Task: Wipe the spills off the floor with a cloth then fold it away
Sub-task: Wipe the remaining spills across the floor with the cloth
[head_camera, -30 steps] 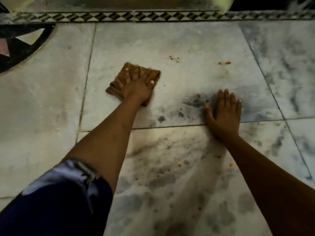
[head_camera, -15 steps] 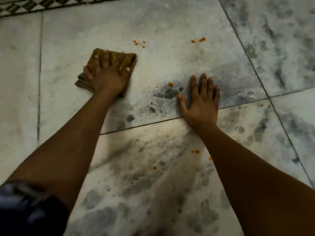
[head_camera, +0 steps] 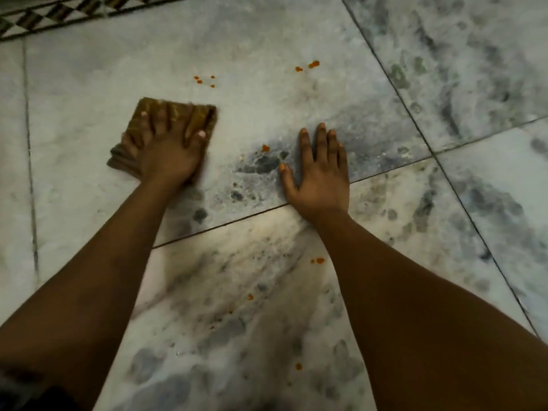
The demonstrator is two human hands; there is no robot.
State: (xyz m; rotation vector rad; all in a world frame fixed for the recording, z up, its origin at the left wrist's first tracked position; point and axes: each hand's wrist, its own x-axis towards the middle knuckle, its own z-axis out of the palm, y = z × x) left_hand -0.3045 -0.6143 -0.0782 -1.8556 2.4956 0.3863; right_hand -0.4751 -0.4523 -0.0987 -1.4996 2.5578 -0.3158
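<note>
Head view: left hand (head_camera: pixel 169 155) presses spread fingers on the folded brown cloth (head_camera: pixel 166 120); nearest orange spills (head_camera: pixel 204 81) lie just beyond-right.

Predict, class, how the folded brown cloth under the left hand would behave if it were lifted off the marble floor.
The folded brown cloth would probably go limp and unfold, since its layered edges already splay beside the left hand. It likely weighs little for its size, lying thin and flat. Pushed across the smooth marble floor, it should slide rather than roll.
</note>
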